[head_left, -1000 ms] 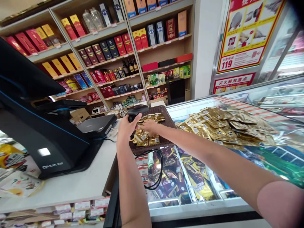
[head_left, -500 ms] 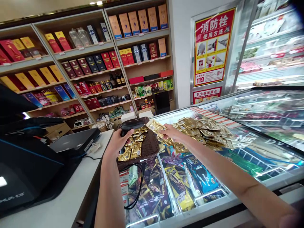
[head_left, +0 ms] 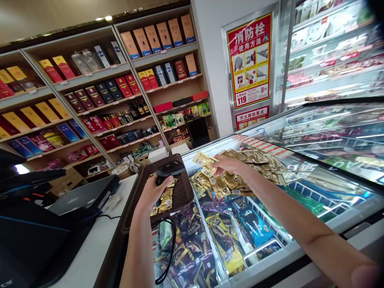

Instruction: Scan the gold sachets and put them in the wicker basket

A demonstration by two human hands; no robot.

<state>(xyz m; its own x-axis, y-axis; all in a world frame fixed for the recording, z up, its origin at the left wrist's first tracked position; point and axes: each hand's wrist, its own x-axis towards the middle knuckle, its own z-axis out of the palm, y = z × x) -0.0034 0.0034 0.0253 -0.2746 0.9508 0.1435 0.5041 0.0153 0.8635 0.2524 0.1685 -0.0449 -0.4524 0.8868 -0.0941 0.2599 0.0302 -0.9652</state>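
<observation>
My left hand (head_left: 152,194) is wrapped round the handle of a black barcode scanner (head_left: 170,169). The scanner's head is over a brown woven tray (head_left: 184,192), in which several gold packets (head_left: 166,202) lie, partly hidden by the hand. In my right hand (head_left: 229,165), a flat gold packet (head_left: 202,159) is pinched at its edge, to the right of the scanner and apart from it. Under and beyond that hand, a heap of similar gold packets (head_left: 258,157) is spread on the freezer's glass top.
The chest freezer (head_left: 237,280) holds wrapped ice creams (head_left: 225,244) under its glass. A looped black cable (head_left: 173,248) hangs below my left hand. At the left, a black machine (head_left: 33,240) stands on a white counter (head_left: 90,248). Shelves of boxes (head_left: 105,94) line the back wall.
The view has swung to the right. My right hand and its packet have moved away from the scanner, so the gap is wider. The scanner now covers more of the tray.
</observation>
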